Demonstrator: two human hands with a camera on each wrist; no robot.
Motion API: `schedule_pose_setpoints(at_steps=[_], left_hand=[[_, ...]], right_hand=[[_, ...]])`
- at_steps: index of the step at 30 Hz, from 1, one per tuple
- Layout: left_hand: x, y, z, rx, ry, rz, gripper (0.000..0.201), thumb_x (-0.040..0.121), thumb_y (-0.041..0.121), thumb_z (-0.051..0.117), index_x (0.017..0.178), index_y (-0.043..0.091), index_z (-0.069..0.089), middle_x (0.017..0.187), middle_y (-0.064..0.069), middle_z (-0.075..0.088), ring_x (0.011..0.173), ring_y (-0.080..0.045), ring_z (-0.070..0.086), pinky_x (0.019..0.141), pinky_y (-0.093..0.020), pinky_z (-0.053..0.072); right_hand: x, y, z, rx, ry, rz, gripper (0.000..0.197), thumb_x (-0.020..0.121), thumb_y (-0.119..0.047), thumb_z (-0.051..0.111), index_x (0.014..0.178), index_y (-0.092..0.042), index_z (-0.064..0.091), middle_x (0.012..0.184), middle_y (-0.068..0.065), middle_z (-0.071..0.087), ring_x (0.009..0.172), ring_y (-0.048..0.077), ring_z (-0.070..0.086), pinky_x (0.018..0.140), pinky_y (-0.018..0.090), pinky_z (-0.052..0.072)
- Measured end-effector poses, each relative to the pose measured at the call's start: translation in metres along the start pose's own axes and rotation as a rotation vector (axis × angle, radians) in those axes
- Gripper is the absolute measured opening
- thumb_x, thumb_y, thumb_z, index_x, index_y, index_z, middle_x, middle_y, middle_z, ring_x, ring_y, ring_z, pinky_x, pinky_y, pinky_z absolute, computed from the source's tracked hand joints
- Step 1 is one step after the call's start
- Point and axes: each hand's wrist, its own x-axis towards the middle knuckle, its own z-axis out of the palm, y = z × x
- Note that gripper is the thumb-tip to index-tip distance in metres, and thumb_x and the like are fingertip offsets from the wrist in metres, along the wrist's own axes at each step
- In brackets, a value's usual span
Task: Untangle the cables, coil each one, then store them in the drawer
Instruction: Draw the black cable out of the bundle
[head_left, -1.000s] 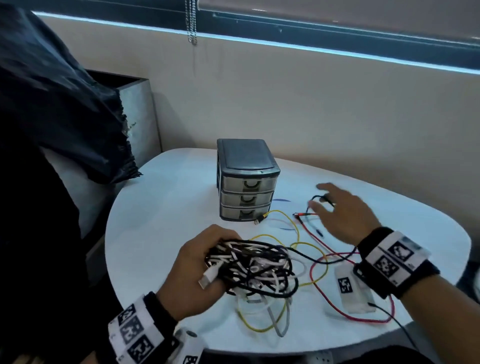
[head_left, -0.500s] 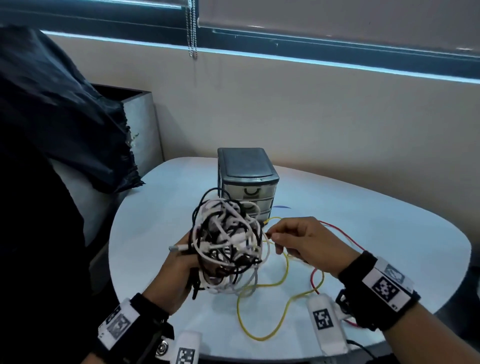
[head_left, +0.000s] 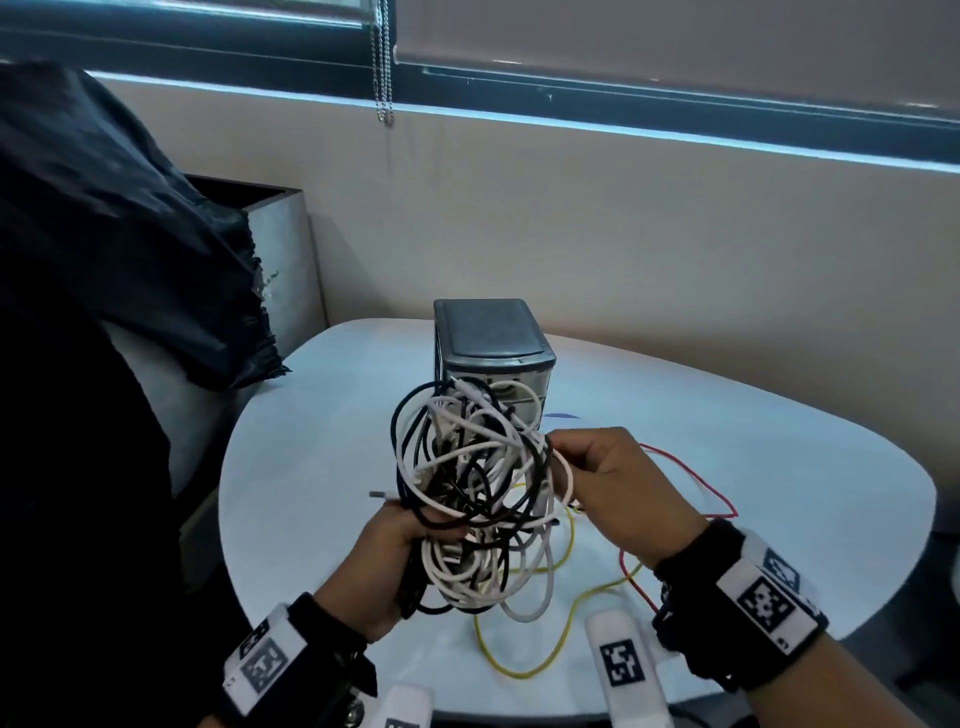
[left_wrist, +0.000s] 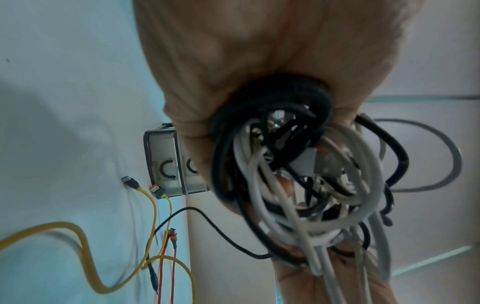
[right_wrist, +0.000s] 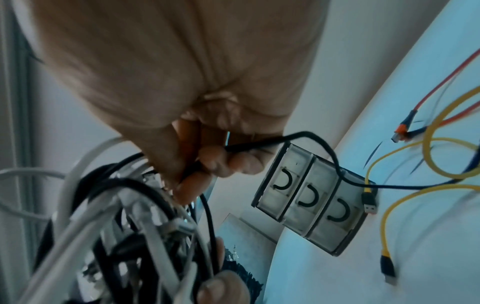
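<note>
Cables in black and white, wound into one tangled bundle (head_left: 478, 493), are held up above the white table (head_left: 311, 467), in front of the small grey three-drawer organizer (head_left: 493, 343). The left hand (head_left: 384, 566) grips the bundle from below and from its left side, fingers curled round a thick bunch of the strands; in the left wrist view the black loops pass straight through its closed fist (left_wrist: 259, 72). The right hand (head_left: 618, 488) is at the right edge of the tangle, and its fingertips (right_wrist: 207, 162) pinch a single thin black cable (right_wrist: 311, 142) that runs off toward the organizer and down to the table. A yellow cable (head_left: 566, 618) lies looped on the tabletop below the bundle, with its dark plugs resting just beside the foot of the organizer (right_wrist: 314, 205). A red cable (head_left: 691, 473) also lies on the table, to the right of the right hand. All three drawers of the organizer are closed, each with a dark curved handle. Both wrists wear black straps with printed square markers. A dark cloth (head_left: 130, 249) hangs at the left of the head view, beside the table.
</note>
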Motion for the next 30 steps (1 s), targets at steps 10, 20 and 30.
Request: schedule_pose_setpoints(at_steps=[10,20,30], left_hand=[[-0.002,0.008,0.001,0.586,-0.122,0.164,0.047,0.083,-0.001,0.068,0.124,0.022,0.064,0.124,-0.004,0.070,0.120,-0.022,0.064,0.101,-0.041,0.051],[0.001,0.006,-0.011,1.159,-0.040,0.075,0.039,0.072,0.053,0.066,0.110,0.047,0.060,0.100,0.019,0.073,0.096,-0.014,0.070,0.086,-0.046,0.055],[0.002,0.003,-0.013,1.693,0.055,0.066,0.037,0.071,0.054,0.052,0.099,0.030,0.048,0.091,0.011,0.068,0.086,-0.018,0.062,0.067,-0.030,0.046]], right_hand=[[-0.006,-0.014,-0.008,-0.071,-0.041,0.104,0.038,0.092,-0.049,0.058,0.105,-0.015,0.068,0.088,-0.001,0.070,0.078,0.017,0.063,0.070,0.020,0.049],[-0.012,-0.019,-0.007,-0.407,-0.204,0.125,0.048,0.089,-0.061,0.039,0.138,-0.059,0.037,0.106,-0.039,0.061,0.097,-0.022,0.053,0.090,0.018,0.040],[-0.003,-0.006,-0.018,-0.491,-0.165,0.051,0.025,0.087,-0.026,0.071,0.066,-0.027,0.059,0.106,-0.019,0.066,0.108,0.001,0.060,0.091,0.027,0.046]])
